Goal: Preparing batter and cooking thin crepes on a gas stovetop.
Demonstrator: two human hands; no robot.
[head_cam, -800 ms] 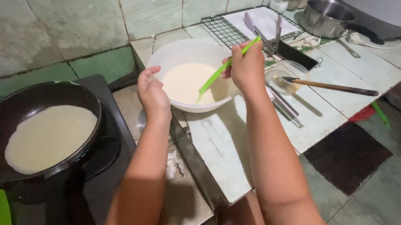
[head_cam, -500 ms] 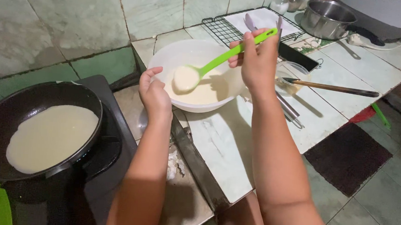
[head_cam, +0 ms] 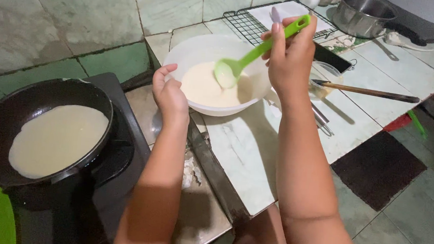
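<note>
Green ladle [head_cam: 242, 57] gripped in right hand [head_cam: 290, 58], over white bowl [head_cam: 201, 49], left hand [head_cam: 169, 94] beside

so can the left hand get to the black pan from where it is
Probably yes: the left hand rests by the white bowl rim, holding nothing, and nothing stands between it and the black pan on the stove.

The mixing bowl [head_cam: 206, 50] sits on the desk [head_cam: 255, 150], right of the frying pan [head_cam: 38, 125] on the stove [head_cam: 118, 156]; the wire rack [head_cam: 244, 24] lies behind the bowl, the steel pot [head_cam: 362, 15] further right
</note>
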